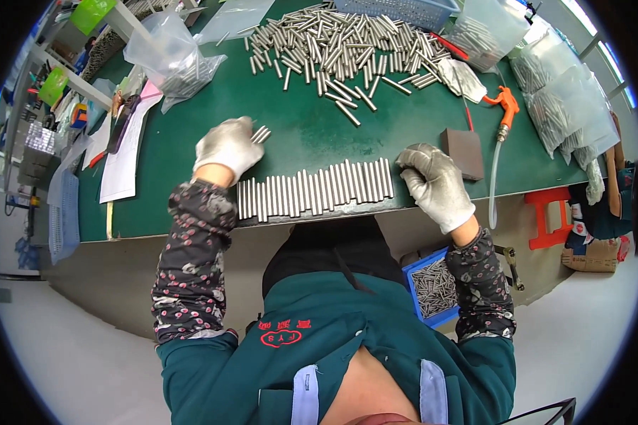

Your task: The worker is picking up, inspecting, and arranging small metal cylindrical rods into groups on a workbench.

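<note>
A row of short steel pins (315, 188) lies side by side along the near edge of the green table, their ends uneven. My left hand (228, 147), in a white work glove, is just beyond the left end of this row. It is closed around a few steel pins (261, 134), whose ends stick out past the fingers on the right. By the row's right end is my right hand (436, 185), gloved too, with fingers curled in and the thumb near them. Whatever it may hold is hidden. A large loose heap of steel pins (347, 46) covers the far middle of the table.
A brown block (463, 153) sits right of my right hand, with an orange air gun (505, 110) and hose beyond it. Bags of pins (563, 99) line the right side. Another clear bag (174, 64) and papers (129, 152) lie left. Below the edge is a blue bin (434, 287) of pins.
</note>
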